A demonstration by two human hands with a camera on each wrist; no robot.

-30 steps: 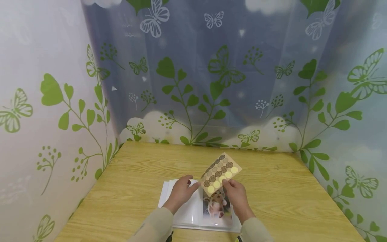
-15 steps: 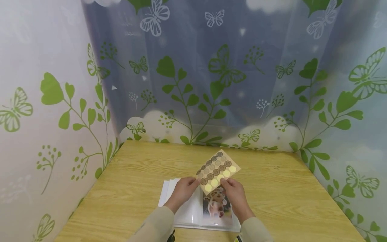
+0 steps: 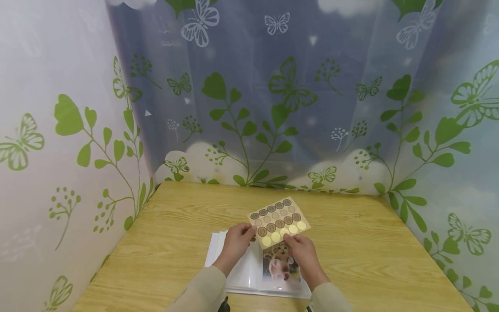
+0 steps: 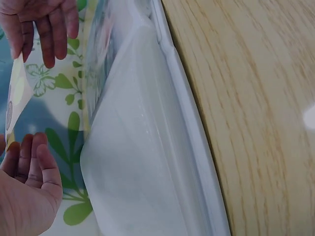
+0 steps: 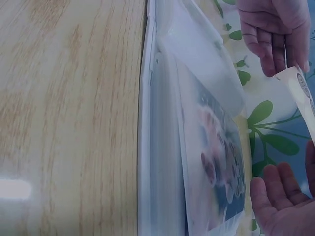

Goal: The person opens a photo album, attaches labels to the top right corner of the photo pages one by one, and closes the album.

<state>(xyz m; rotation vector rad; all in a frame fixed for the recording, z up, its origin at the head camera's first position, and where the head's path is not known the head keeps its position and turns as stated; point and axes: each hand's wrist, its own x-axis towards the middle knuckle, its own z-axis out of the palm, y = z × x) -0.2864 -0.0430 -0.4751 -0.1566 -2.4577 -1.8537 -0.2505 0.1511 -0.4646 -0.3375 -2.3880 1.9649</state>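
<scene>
Sheet: the sticker sheet (image 3: 279, 222) has swung from a steep diagonal to nearly level, raised above the open photo album (image 3: 257, 271) on the counter (image 3: 175, 229)
Left hand (image 3: 236, 243): grip pinching its left edge
Right hand (image 3: 301, 249): grip pinching the lower edge
Reading: likely squared up for peeling

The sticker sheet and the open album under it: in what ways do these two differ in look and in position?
The sticker sheet is a tan card with rows of round stickers, while the album has white, clear-sleeved pages, one showing an animal photo. The sticker sheet is lifted, pinched by the left hand and the right hand, while the album lies flat and open on the wooden table. The sticker sheet looks smaller than the album. Both are flat and rectangular.
</scene>
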